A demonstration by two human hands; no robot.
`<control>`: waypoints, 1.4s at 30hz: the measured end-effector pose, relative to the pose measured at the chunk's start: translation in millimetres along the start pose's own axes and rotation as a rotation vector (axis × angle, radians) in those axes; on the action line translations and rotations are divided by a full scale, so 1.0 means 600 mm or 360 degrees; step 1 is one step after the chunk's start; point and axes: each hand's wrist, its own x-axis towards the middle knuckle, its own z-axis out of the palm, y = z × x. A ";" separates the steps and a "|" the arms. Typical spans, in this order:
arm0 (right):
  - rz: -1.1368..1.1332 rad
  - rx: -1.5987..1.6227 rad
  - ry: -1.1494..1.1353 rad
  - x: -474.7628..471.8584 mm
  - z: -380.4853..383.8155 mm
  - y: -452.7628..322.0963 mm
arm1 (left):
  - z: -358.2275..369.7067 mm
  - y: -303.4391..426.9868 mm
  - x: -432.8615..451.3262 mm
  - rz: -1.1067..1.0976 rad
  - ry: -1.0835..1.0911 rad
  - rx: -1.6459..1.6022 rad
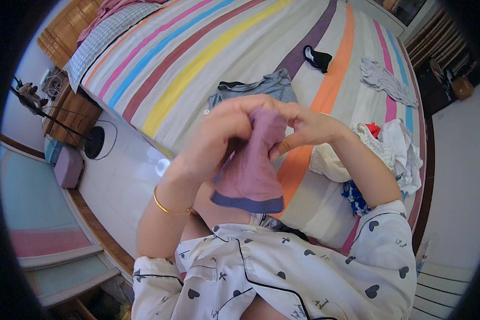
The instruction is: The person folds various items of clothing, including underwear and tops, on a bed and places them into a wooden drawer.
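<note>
Both of my hands are raised in front of my body, over the near edge of the bed. Between them hangs a mauve garment [254, 172] with a dark blue band along its lower edge. My left hand [236, 120], blurred, holds its upper left part, and some of those fingers are hidden behind the cloth. With thumb and fingers, my right hand [306, 126] pinches the garment's upper right side. Just beyond my hands, a grey garment [264, 89] lies crumpled on the striped bedspread [208, 66].
On the bed's right side lie a light grey garment [386, 80], several white clothes [400, 152] and a blue patterned cloth [356, 198]. A black item [318, 59] lies farther back. At left are a wooden nightstand [72, 116], a stand with a round black base [94, 142] and a purple box [69, 167].
</note>
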 end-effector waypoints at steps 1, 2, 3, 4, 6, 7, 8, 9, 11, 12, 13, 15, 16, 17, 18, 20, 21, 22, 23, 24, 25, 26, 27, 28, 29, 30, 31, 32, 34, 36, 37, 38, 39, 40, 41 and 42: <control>0.0213 0.0173 -0.0057 0.000 -0.005 -0.003 | -0.005 0.000 0.007 0.0002 -0.0005 0.0002; 0.0207 0.0270 -0.0046 -0.001 -0.006 0.001 | -0.011 0.000 0.015 0.0070 0.0133 -0.0060; 0.0193 0.0268 -0.0049 0.003 -0.007 -0.003 | -0.014 0.007 0.023 0.0137 0.0277 -0.0111; 0.0217 0.0285 -0.0056 0.006 -0.007 -0.012 | -0.016 0.020 0.029 0.0206 0.0203 -0.0239; 0.0229 0.0300 -0.0064 0.008 -0.015 -0.022 | -0.028 0.047 0.039 0.0212 0.0327 -0.0383; 0.0329 0.0241 -0.0022 -0.001 -0.032 -0.023 | -0.032 0.064 0.039 0.0145 0.0393 -0.0402; 0.0428 0.0184 0.0020 -0.010 -0.050 -0.023 | -0.035 0.082 0.038 0.0079 0.0458 -0.0421; 0.0427 0.0181 0.0027 -0.017 -0.069 -0.021 | -0.051 0.085 0.038 0.0079 0.0451 -0.0420; 0.0234 0.0390 0.0334 -0.023 -0.104 -0.024 | -0.087 0.089 0.040 -0.0039 0.0344 0.0366; 0.0229 0.0364 0.0429 -0.011 -0.113 -0.019 | -0.094 0.083 0.039 -0.0075 0.0475 0.0335; 0.0230 0.0329 0.0534 -0.004 -0.124 -0.019 | -0.106 0.072 0.044 -0.0072 0.0472 0.0334; 0.0326 0.0289 0.0495 0.016 -0.151 0.017 | -0.146 0.035 0.056 -0.0319 0.0601 0.0521; 0.0425 0.0392 0.0454 0.024 -0.158 0.034 | -0.164 0.012 0.067 -0.0413 0.0718 0.0662; 0.0514 0.0501 0.0400 0.033 -0.162 0.056 | -0.183 -0.010 0.074 -0.0511 0.0850 0.0812; 0.0534 0.0468 0.0404 0.040 -0.164 0.092 | -0.199 -0.037 0.083 -0.0538 0.0879 0.0954; 0.0731 -0.0034 0.0521 0.041 -0.170 0.165 | -0.244 -0.110 0.084 -0.0478 0.0891 0.1413; 0.0783 -0.0368 0.0559 0.032 -0.179 0.197 | -0.248 -0.147 0.089 -0.0422 0.0931 0.1774; 0.0771 -0.0376 0.0546 0.030 -0.178 0.211 | -0.265 -0.184 0.081 -0.0444 0.1041 0.1714; 0.0765 -0.0510 0.0772 0.029 -0.170 0.220 | -0.278 -0.202 0.071 -0.0467 0.1159 0.1661; 0.0780 -0.0652 0.1025 0.017 -0.169 0.225 | -0.270 -0.201 0.074 -0.0455 0.1154 0.1657; 0.0776 -0.0651 0.1018 0.016 -0.165 0.216 | -0.260 -0.192 0.066 -0.0555 0.1330 0.1664; 0.0915 -0.0610 0.1181 0.014 -0.164 0.205 | -0.253 -0.184 0.062 -0.0656 0.1509 0.1667; 0.1057 -0.0574 0.1343 0.013 -0.162 0.196 | -0.249 -0.180 0.062 -0.0654 0.1520 0.1660; 0.1132 -0.0578 0.1298 0.008 -0.162 0.205 | -0.247 -0.177 0.061 -0.0849 0.1383 0.1418; 0.1124 -0.0589 0.1280 0.007 -0.161 0.204 | -0.245 -0.175 0.059 -0.1030 0.1245 0.1169; 0.1162 -0.0352 0.1008 0.017 -0.156 0.198 | -0.241 -0.177 0.056 -0.1019 0.1288 0.1158; 0.1198 -0.0126 0.0716 0.027 -0.150 0.194 | -0.231 -0.187 0.059 -0.0938 0.1240 0.1039; 0.1040 -0.0124 0.0848 0.035 -0.138 0.212 | -0.223 -0.196 0.062 -0.0850 0.1203 0.0922; 0.1147 0.0287 0.0738 0.036 -0.143 0.223 | -0.172 -0.175 0.070 -0.0670 0.1198 0.0207; 0.0944 0.0872 0.0669 0.080 -0.091 0.141 | -0.205 -0.196 0.034 -0.0618 0.1199 -0.0109; 0.0918 0.0855 0.0589 0.094 -0.076 0.121 | -0.195 -0.187 0.008 -0.0528 0.1145 -0.0275; 0.0865 0.0751 0.0599 0.107 -0.063 0.106 | -0.184 -0.170 -0.020 -0.0378 0.1182 -0.0250; 0.0792 0.0777 0.0451 0.128 -0.051 0.085 | -0.186 -0.155 -0.054 -0.0339 0.1197 -0.0231; 0.0808 0.0775 0.0477 0.156 -0.027 0.065 | -0.170 -0.117 -0.103 -0.0120 0.1146 -0.0311; 0.0634 0.0639 0.0381 0.180 -0.020 0.057 | -0.144 -0.075 -0.136 0.0074 0.1329 -0.0307; 0.0595 0.0603 0.0279 0.217 0.008 0.046 | -0.135 -0.045 -0.190 0.0182 0.1360 -0.0325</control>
